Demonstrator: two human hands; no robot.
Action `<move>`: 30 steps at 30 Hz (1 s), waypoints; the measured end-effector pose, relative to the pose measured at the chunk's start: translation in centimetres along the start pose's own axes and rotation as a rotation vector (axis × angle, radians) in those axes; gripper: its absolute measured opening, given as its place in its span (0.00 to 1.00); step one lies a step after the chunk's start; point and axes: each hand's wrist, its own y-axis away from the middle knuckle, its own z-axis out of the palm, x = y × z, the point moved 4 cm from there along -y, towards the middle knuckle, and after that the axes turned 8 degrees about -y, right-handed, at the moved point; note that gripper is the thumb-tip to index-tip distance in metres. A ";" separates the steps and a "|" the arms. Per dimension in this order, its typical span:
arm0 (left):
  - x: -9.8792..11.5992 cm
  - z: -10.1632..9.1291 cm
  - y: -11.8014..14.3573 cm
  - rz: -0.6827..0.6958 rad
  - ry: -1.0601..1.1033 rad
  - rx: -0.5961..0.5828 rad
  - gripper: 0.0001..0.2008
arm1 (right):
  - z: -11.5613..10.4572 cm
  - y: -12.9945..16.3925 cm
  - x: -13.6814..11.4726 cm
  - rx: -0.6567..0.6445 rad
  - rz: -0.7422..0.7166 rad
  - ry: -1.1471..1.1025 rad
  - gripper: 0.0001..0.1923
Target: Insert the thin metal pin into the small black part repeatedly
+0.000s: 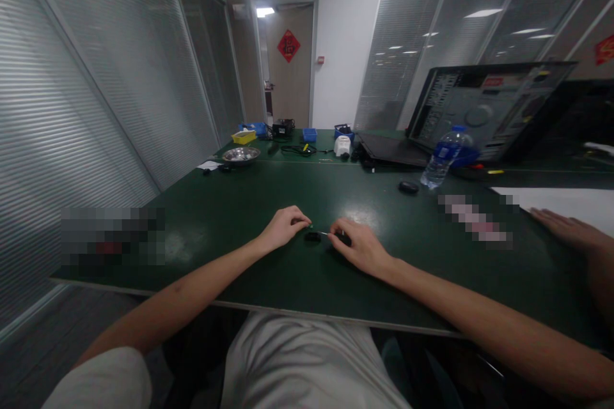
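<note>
Resting on the dark green table, the left hand has its fingers curled and pinched at a tiny green-tipped piece; whether the tips actually clamp it cannot be told. The right hand is closed on a small black tool, whose thin metal shaft points left toward a small black part lying on the table between the two hands, near the front edge.

Judged by its look, the black part is light, rigid and easily nudged across the smooth mat, so it is best pinched at its sides with the fingertips. The slim shaft looks liable to bend and is better guided from the handle.

At the far edge stand a yellow bin, a blue bin and a steel bowl; their contents cannot be made out. A clear water bottle with a blue cap and label stands to the right, apparently holding some water, beside an opened computer case. A second person's hand lies flat at the right edge, beside a white sheet.
</note>
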 end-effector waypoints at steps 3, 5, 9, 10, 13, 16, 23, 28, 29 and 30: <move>0.1 0.0 0.0 0.014 -0.032 0.001 0.12 | 0.0 0.0 -0.1 0.000 -0.005 0.005 0.06; 0.1 -0.1 0.1 0.022 -0.049 0.014 0.13 | -0.1 0.0 -0.1 0.004 -0.008 0.008 0.06; -0.1 -0.4 0.5 0.006 -0.101 0.018 0.17 | -0.1 -0.1 -0.2 0.003 -0.009 0.004 0.07; -0.1 -0.4 0.6 -0.005 -0.111 0.008 0.17 | -0.1 -0.1 -0.2 0.000 -0.009 0.003 0.07; 0.1 -0.4 0.6 -0.018 -0.126 -0.006 0.15 | -0.1 -0.1 -0.2 -0.001 -0.011 0.004 0.07; 0.9 -0.4 0.6 0.022 -0.131 0.023 0.12 | 0.0 -0.1 -0.2 0.003 -0.014 0.002 0.07; 4.2 -1.1 1.3 0.189 -0.134 -0.005 0.10 | 0.0 0.0 -0.1 0.009 -0.014 -0.005 0.06; 4.0 -1.0 1.3 0.202 -0.136 -0.029 0.07 | -0.1 0.0 -0.3 0.015 -0.025 -0.006 0.07; 3.6 -0.9 1.2 0.190 -0.129 -0.025 0.06 | -0.1 0.0 -0.3 0.013 -0.024 -0.003 0.07; 3.3 -0.8 1.0 0.178 -0.122 -0.026 0.07 | -0.1 0.0 -0.3 0.012 -0.021 0.000 0.07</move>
